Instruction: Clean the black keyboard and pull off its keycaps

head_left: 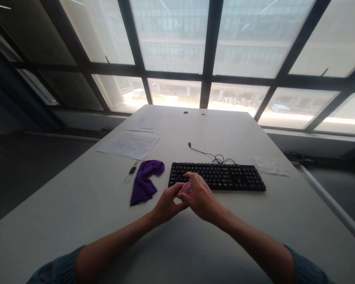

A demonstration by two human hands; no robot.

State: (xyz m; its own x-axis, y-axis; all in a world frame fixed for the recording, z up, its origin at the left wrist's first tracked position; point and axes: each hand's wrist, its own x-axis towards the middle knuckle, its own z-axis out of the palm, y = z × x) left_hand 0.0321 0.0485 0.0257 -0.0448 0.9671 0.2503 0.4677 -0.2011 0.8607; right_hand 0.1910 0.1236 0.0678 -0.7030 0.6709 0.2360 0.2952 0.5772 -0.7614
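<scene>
Between my hands is a small round thing with a red-and-white pattern (187, 188), mostly covered by fingers, so its kind is not clear. My left hand (169, 202) grips it from the left, thumb and fingers curled round its side. My right hand (201, 197) closes over it from the right. Both hands are held just in front of the left end of a black keyboard (221, 177). To the left of them lies a crumpled purple cloth (143, 183) on the white table (183, 244).
Left of the cloth is a small black object with a loop (132, 170). Printed papers (128, 144) lie farther back on the left. A thin cable (204, 152) coils behind the keyboard, and a clear plastic bag (270, 165) rests at the right. Windows stand beyond the table.
</scene>
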